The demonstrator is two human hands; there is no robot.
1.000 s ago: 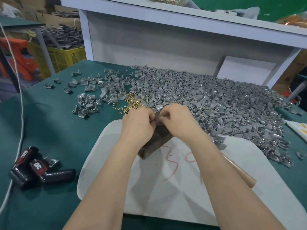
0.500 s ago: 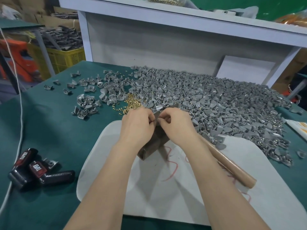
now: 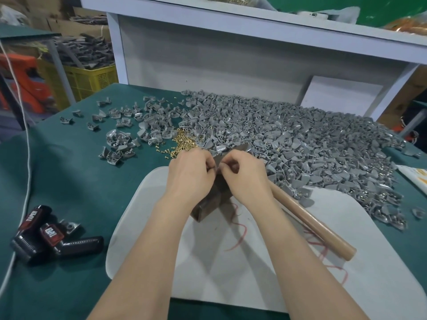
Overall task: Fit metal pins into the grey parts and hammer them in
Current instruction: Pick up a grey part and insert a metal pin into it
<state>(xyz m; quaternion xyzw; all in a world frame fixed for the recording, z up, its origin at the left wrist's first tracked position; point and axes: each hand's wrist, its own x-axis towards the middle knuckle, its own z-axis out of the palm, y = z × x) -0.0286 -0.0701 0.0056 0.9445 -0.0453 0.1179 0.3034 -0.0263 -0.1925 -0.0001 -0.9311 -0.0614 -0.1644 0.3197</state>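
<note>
Left hand [image 3: 188,174] and right hand [image 3: 246,179] are both pinching a small piece [image 3: 217,166], mostly hidden, over the dark block [image 3: 206,207]. Grey parts [image 3: 300,144] are lying heaped on the counter [image 3: 69,169] behind, brass pins [image 3: 182,142] just left.

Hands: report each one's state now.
Left hand: closed, pinching a small piece, hidden, over the dark block.
Right hand: closed, pinching there too.

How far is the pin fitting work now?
Done: perhaps the small scattered group at left, though I cannot confirm pins. In hand: left hand and right hand pinch a small piece over the dark block; hammer lies unused. Left: the big grey pile.
</note>
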